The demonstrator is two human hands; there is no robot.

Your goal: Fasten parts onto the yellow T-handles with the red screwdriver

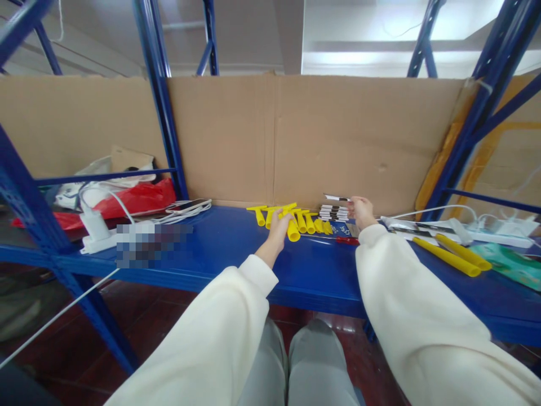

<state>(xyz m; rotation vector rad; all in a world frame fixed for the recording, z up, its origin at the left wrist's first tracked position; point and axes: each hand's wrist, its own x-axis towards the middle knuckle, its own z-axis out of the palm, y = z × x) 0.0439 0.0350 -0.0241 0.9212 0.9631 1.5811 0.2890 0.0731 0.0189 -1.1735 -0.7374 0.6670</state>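
My left hand (pixel 276 230) is closed around a yellow plastic tube (pixel 293 231) with a flared round end facing me. Beside it on the blue shelf (pixel 236 242) lies a row of similar yellow T-shaped pieces (pixel 310 225), with smaller yellow pieces (pixel 323 226) to their right. My right hand (pixel 362 211) pinches a thin white-and-black strip (pixel 336 197), raised over a stack of similar strips (pixel 333 213). Just in front of that stack, a tool with a red handle (pixel 347 241) lies near a blue card with white writing (pixel 339 228).
Cardboard (pixel 329 135) walls the back of the shelf. Two long yellow tubes (pixel 454 256), a green packet (pixel 507 262) and a white power strip (pixel 502 237) lie at right. Cables with a phone (pixel 192 206), a red bag (pixel 139 197) and white adapters (pixel 95 225) are at left.
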